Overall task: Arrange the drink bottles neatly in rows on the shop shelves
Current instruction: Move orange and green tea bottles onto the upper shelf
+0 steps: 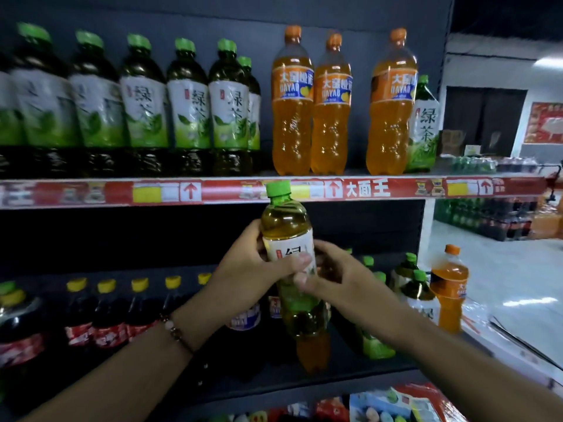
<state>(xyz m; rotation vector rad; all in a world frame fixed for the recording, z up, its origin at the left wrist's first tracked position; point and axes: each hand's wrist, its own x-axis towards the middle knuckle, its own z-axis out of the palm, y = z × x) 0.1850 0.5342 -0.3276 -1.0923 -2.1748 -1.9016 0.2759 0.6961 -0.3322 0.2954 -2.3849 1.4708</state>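
**Both hands on one green tea bottle in front of the shelves**

A green tea bottle (288,239) with a green cap stands upright in mid-air, just below the centre of the view, its cap overlapping the red price strip (365,188) of the upper shelf. The left hand (249,271) comes in from 7 o'clock, forearm rising diagonally, a beaded bracelet (175,330) on the wrist. Its fingers curl round the label from the left, the thumb lying across the front of the bottle. The right hand (332,277) reaches in from 4 o'clock and wraps the bottle's right side slightly lower down, thumb tip touching the front near the left thumb. Both grips are closed on the bottle.

At 10 to 12 o'clock the upper shelf carries a row of green tea bottles (189,108), caps level. At 12 to 1 o'clock stand three orange soda bottles (292,111), with a gap between the second and third, and one more green tea bottle (425,129) tucked just behind the third.

On the lower shelf, at 8 to 9 o'clock, dark cola bottles (106,318) with yellow caps form a line. At 3 to 4 o'clock several green tea bottles (408,281) cluster loosely beside a lone orange soda bottle (447,287) at the shelf's end. At 5 to 6 o'clock lie colourful snack packets (380,406).
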